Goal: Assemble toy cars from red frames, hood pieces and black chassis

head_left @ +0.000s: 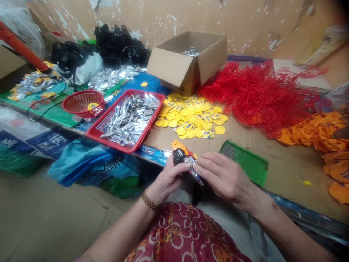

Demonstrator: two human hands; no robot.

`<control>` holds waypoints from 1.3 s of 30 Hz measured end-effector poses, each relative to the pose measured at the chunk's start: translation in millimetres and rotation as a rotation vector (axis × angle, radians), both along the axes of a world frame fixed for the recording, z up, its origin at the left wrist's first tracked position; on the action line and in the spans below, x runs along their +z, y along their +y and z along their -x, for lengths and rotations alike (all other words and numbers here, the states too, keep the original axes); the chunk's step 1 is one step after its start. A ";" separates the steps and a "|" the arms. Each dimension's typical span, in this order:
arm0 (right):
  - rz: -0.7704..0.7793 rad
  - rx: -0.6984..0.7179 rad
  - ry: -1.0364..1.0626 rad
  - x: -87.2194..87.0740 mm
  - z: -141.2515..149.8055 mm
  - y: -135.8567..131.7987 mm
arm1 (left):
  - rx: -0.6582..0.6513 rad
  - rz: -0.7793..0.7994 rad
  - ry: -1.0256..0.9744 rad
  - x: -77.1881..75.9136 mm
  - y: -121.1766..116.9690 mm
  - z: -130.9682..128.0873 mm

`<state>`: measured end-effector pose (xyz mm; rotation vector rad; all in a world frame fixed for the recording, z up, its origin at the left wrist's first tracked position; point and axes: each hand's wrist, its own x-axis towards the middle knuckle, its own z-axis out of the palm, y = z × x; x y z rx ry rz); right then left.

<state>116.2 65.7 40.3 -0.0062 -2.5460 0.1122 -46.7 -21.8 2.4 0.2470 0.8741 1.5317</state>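
Held assembly: a small, compact piece [188,159] with orange, black and silver parts, held in both hands to the right of the red rectangular basket [150,125] and nearer the wearer. Blur hides what exactly it is.
Handling: it looks light and stiff – hard plastic with bright metal. The silver face is probably slippery, and nothing about it seems fragile. The orange or black part likely gives the surer hold, with the slim silver end steadied lightly.
Left hand: this hand [169,176], a bracelet [149,201] at its wrist, is closed around the assembly. The thumb lies across the silver face; the fingers beneath are partly hidden.
Right hand: this hand [225,176] has its fingers bunched almost shut, fingertips on the assembly's right side. The thumb is out of sight, so how firm that hold is cannot be told.
Silver pieces: a loose heap [131,118] inside the basket, which rests on the bench [286,171].
Yellow pieces: flat, many-sided plates [193,112] spread just to the basket's right.
Green tray: a shallow tray [265,169] holding tiny grey bits [240,156], well to the basket's right – beside the right hand.
Cardboard box: open-topped [171,67], behind the basket and to its right.
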 end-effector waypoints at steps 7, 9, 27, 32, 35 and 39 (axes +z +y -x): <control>0.306 -0.248 0.042 -3.7 1.4 -19.5 | 0.092 0.039 0.059 1.7 4.9 -4.3; 0.289 -0.309 0.075 -7.9 6.5 -26.4 | 0.115 0.045 0.058 1.7 5.4 -5.9; 0.369 -0.420 0.313 -18.5 14.9 -0.8 | 0.114 0.019 -0.111 -3.1 -13.8 6.1; 0.356 -0.480 0.117 -51.0 26.7 33.1 | 0.246 0.000 -0.060 0.3 -35.6 50.3; 0.333 -0.507 0.018 -63.3 32.4 39.1 | 0.316 0.001 0.010 -0.9 -41.6 68.8; 0.324 -0.515 -0.006 -60.4 29.5 30.7 | 0.336 0.004 0.052 -4.6 -44.0 72.4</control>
